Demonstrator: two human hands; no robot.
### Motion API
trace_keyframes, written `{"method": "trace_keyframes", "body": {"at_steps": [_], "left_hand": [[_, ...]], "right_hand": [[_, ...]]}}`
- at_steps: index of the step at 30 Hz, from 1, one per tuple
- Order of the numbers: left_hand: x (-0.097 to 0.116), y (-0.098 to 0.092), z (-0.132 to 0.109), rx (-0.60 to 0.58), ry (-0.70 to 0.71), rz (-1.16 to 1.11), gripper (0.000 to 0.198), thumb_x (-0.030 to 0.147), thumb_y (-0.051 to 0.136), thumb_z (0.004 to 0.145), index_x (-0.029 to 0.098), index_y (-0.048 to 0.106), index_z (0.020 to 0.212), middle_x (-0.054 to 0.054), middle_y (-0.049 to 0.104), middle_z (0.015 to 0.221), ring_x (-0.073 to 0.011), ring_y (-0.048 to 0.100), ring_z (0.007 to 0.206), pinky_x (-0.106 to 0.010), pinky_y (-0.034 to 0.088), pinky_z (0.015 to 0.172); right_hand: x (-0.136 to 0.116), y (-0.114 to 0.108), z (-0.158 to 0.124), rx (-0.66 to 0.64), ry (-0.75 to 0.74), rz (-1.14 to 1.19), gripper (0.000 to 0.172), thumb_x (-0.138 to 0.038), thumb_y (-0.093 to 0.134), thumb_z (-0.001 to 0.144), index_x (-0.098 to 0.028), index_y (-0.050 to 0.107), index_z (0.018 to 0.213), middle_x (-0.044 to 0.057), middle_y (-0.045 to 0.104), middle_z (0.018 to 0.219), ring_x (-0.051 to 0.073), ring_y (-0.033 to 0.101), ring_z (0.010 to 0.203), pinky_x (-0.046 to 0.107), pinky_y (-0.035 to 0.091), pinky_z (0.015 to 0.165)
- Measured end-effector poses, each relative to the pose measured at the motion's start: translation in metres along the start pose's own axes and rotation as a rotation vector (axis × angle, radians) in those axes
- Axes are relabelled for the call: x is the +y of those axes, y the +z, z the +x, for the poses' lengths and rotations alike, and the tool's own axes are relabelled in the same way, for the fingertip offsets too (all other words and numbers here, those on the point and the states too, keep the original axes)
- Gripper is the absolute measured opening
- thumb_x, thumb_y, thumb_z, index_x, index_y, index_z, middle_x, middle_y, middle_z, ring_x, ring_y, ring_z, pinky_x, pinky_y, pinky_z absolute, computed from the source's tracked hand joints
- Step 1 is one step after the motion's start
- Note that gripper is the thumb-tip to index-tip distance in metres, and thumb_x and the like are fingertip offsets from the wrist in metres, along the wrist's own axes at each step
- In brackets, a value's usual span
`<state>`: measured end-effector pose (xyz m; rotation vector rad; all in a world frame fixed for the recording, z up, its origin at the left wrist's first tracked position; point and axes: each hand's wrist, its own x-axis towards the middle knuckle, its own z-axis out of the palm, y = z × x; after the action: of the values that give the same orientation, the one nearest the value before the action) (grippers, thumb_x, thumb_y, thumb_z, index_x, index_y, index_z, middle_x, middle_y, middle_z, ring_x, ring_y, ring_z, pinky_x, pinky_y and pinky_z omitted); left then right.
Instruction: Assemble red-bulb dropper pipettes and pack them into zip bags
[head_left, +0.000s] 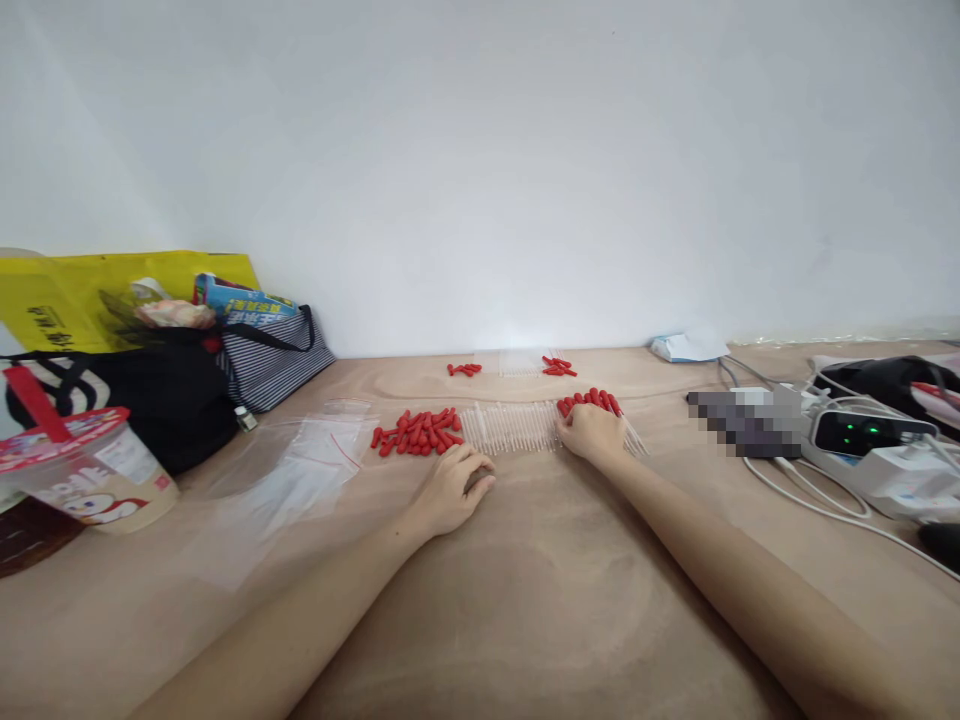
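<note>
1. Head view, left hand [455,490]: fingers loosely bent, thumb parted from forefinger with a gap between. It lies at the near right edge of a pile of red pieces [418,432]; contact cannot be told.
2. Head view, right hand [592,432]: fingers curled downward at the right end of a row of thin pale sticks [510,428], just below some red-ended sticks [596,398]. Fingertips partly hidden; cannot tell whether anything is gripped.
3. Containers: clear plastic bags [300,470] lie flat and overlapping left of the pile. A cup [124,485] with a red straw [36,402] stands farther left, before a black bag [169,400]; the bag's contents are hidden.
4. Edges: tabletop [510,600] shows between the forearms; its far side meets the wall [480,180]. Cables [817,495] lie well right of the right hand.
</note>
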<state>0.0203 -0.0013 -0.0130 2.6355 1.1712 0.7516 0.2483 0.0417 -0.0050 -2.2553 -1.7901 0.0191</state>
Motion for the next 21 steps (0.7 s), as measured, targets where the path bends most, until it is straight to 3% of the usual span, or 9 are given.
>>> {"method": "trace_keyframes", "body": {"at_steps": [7, 14, 16, 18, 21], "left_hand": [[0.003, 0.0, 0.0, 0.031, -0.002, 0.031, 0.01, 0.021, 0.049, 0.078, 0.018, 0.058, 0.082, -0.004, 0.055, 0.082, -0.0177, 0.05, 0.079, -0.031, 0.041, 0.073], [-0.023, -0.01, 0.003, 0.318, -0.176, 0.325, 0.013, 0.031, 0.055, 0.074, 0.02, 0.062, 0.077, -0.004, 0.056, 0.078, -0.022, 0.048, 0.081, -0.037, 0.037, 0.074], [-0.033, -0.014, 0.003, 0.326, -0.193, 0.382, 0.015, 0.034, 0.058, 0.072, 0.021, 0.063, 0.079, -0.004, 0.056, 0.081, -0.023, 0.048, 0.083, -0.037, 0.036, 0.075], [-0.04, -0.017, 0.003, 0.306, -0.18, 0.415, 0.017, 0.034, 0.059, 0.071, 0.022, 0.062, 0.082, -0.005, 0.055, 0.085, -0.0234, 0.047, 0.085, -0.038, 0.035, 0.077], [-0.045, -0.017, 0.002, 0.268, -0.154, 0.435, 0.017, 0.033, 0.058, 0.071, 0.023, 0.062, 0.083, -0.004, 0.056, 0.088, -0.0236, 0.047, 0.086, -0.038, 0.035, 0.076]], "right_hand": [[-0.007, -0.002, 0.008, -0.046, 0.037, 0.015, 0.028, -0.031, 0.045, 0.075, -0.015, 0.065, 0.087, 0.014, 0.064, 0.089, 0.023, 0.058, 0.088, 0.033, 0.039, 0.075], [-0.004, -0.006, 0.001, 0.025, 0.028, 0.035, 0.031, -0.033, 0.037, 0.079, -0.016, 0.064, 0.082, 0.011, 0.063, 0.086, 0.022, 0.058, 0.08, 0.03, 0.039, 0.065], [0.0, -0.004, -0.008, 0.106, -0.064, 0.081, 0.03, -0.034, 0.037, 0.08, -0.017, 0.062, 0.078, 0.009, 0.063, 0.083, 0.02, 0.058, 0.077, 0.027, 0.038, 0.061], [0.006, -0.002, -0.02, 0.174, -0.254, 0.148, 0.028, -0.034, 0.038, 0.081, -0.017, 0.06, 0.076, 0.007, 0.062, 0.081, 0.018, 0.056, 0.075, 0.025, 0.036, 0.06], [0.018, 0.003, -0.039, 0.146, -0.557, 0.235, 0.025, -0.033, 0.039, 0.082, -0.018, 0.058, 0.075, 0.005, 0.059, 0.078, 0.015, 0.054, 0.073, 0.023, 0.036, 0.061]]}}
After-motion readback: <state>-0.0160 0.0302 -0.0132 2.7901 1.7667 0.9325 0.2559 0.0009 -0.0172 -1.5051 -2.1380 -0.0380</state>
